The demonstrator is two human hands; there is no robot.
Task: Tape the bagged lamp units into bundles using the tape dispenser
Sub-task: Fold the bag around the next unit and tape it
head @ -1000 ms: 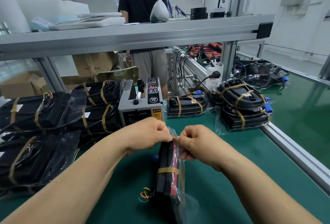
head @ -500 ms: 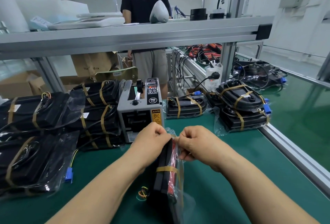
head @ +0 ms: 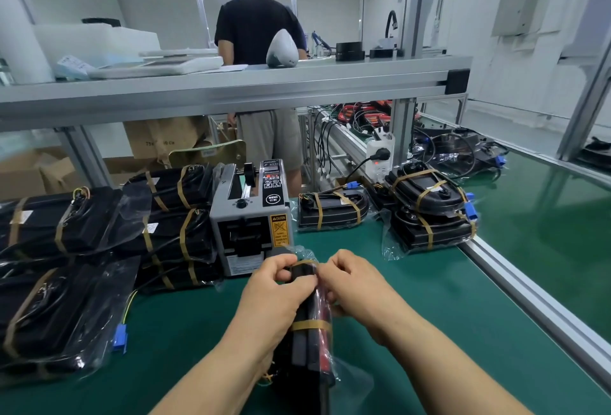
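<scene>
On the counter (head: pixel 429 299) before the tape dispenser (head: pixel 251 216), the fingers of the left hand (head: pixel 277 285) and right hand (head: pixel 350 282) grip the bundle (head: pixel 310 351), pressing a second strip (head: pixel 305 263) on; it is already banded once, and finished bundles (head: pixel 429 213) lie alongside.

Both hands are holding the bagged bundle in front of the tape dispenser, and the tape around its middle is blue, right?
Not quite. In the head view the left hand and right hand do hold the bagged bundle in front of the tape dispenser, but the tape band around its middle is brown, not blue.
</scene>
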